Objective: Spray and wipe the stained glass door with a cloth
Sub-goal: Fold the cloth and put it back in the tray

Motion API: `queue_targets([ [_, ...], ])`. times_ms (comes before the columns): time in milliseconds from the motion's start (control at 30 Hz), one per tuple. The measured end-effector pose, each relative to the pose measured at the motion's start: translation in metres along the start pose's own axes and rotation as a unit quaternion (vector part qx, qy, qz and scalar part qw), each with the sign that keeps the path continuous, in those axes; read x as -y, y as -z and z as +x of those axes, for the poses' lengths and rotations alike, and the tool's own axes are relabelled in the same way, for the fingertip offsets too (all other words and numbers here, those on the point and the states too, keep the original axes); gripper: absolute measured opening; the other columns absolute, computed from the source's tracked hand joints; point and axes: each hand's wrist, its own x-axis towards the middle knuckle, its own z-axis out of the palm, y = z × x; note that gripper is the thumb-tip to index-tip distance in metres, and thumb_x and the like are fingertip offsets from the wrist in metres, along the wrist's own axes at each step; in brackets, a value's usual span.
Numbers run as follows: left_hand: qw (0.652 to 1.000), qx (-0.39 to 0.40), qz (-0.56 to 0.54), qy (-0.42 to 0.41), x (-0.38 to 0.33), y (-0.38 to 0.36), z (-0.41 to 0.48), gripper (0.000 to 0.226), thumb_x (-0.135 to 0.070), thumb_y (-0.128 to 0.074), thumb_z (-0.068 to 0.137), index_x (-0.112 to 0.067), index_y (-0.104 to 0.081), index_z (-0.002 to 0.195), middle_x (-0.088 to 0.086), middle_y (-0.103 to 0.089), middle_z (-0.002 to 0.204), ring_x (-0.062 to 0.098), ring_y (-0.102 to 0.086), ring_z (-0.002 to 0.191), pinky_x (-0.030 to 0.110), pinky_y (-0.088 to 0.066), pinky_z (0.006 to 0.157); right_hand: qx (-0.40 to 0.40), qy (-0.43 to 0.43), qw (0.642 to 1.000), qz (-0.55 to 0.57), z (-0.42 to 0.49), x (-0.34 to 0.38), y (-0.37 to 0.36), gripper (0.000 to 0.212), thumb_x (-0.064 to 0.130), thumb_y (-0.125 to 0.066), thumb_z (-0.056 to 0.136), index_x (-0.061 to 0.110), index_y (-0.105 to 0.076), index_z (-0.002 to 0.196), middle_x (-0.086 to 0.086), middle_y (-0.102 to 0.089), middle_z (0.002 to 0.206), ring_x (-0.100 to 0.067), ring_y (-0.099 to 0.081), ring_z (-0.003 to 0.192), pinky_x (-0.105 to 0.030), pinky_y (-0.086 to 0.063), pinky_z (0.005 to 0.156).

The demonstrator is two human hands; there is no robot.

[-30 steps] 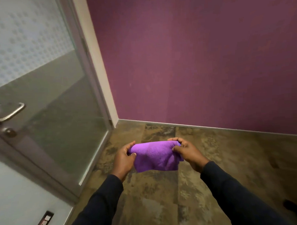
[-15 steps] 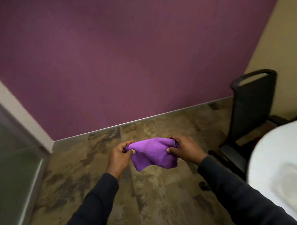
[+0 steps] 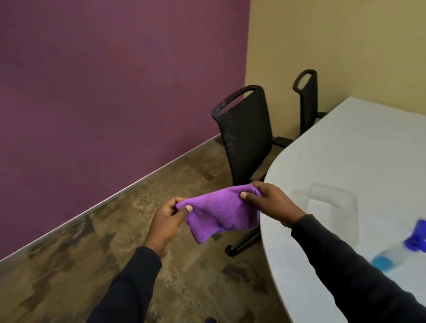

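Note:
A folded purple cloth hangs between both hands at chest height, above the floor near the table's edge. My left hand pinches its left corner and my right hand pinches its right corner. A clear spray bottle with a blue nozzle and a little blue liquid lies on its side on the white table, to the right of my right forearm. The glass door is out of view.
A black mesh-back chair stands at the table's left edge, with a second chair behind it. A purple wall meets a yellow wall at the corner. Brown patterned floor spreads at the left.
My view has swung right, away from the glass door, which has left the frame. The table, chairs and spray bottle have come into view. Both hands still hold the cloth.

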Motion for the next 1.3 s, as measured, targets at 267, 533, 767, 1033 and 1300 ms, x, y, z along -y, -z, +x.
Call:
queue_targets([
  [267,0.980,0.077,-0.152,0.099,-0.003,-0.095,0.094,0.003,-0.018,-0.062,0.099,-0.016,-0.063,0.097,0.006,-0.067,0.088,0.017,-0.059,0.075,0.030,-0.049,0.065,-0.137,-0.167,0.956,0.200,0.025,-0.043,0.058,0.028,0.043,-0.061,0.099,0.022,-0.071,0.113,-0.003,-0.074,0.109,-0.024,-0.068,0.101,-0.037,-0.059,0.078],
  [533,0.920,0.224,-0.178,0.268,0.006,-0.205,0.138,0.016,-0.018,-0.066,0.096,-0.005,-0.072,0.104,0.007,-0.078,0.083,0.017,-0.074,0.067,0.028,-0.058,0.055,-0.273,-0.291,0.860,0.317,0.031,-0.102,0.118,0.021,0.033,-0.067,0.097,0.014,-0.072,0.104,-0.007,-0.075,0.098,-0.023,-0.068,0.084,-0.030,-0.058,0.064],
  [767,0.913,0.309,-0.060,0.261,0.004,-0.307,0.168,0.013,-0.019,-0.062,0.099,-0.013,-0.063,0.110,0.009,-0.070,0.105,0.028,-0.067,0.090,0.037,-0.055,0.065,-0.374,-0.338,0.827,0.250,0.012,-0.168,0.176,0.013,0.022,-0.062,0.100,0.014,-0.066,0.108,-0.009,-0.070,0.109,-0.022,-0.065,0.091,-0.032,-0.052,0.071],
  [1033,0.943,0.250,0.080,0.205,0.019,-0.420,0.184,0.028,0.001,-0.057,0.092,-0.007,-0.059,0.118,0.018,-0.066,0.114,0.035,-0.067,0.104,0.041,-0.061,0.078,-0.426,-0.384,0.805,0.151,0.017,-0.231,0.198,0.038,0.001,-0.052,0.090,0.014,-0.059,0.125,-0.011,-0.064,0.109,-0.023,-0.060,0.087,-0.024,-0.043,0.062],
  [1300,0.937,0.240,0.216,0.137,0.040,-0.469,0.194,0.041,-0.003,-0.059,0.094,-0.014,-0.050,0.133,0.007,-0.056,0.111,0.026,-0.060,0.096,0.030,-0.056,0.075,-0.412,-0.398,0.813,0.108,0.031,-0.267,0.194,0.036,0.004,-0.049,0.095,0.013,-0.055,0.130,-0.016,-0.067,0.118,-0.028,-0.059,0.095,-0.032,-0.048,0.084],
])
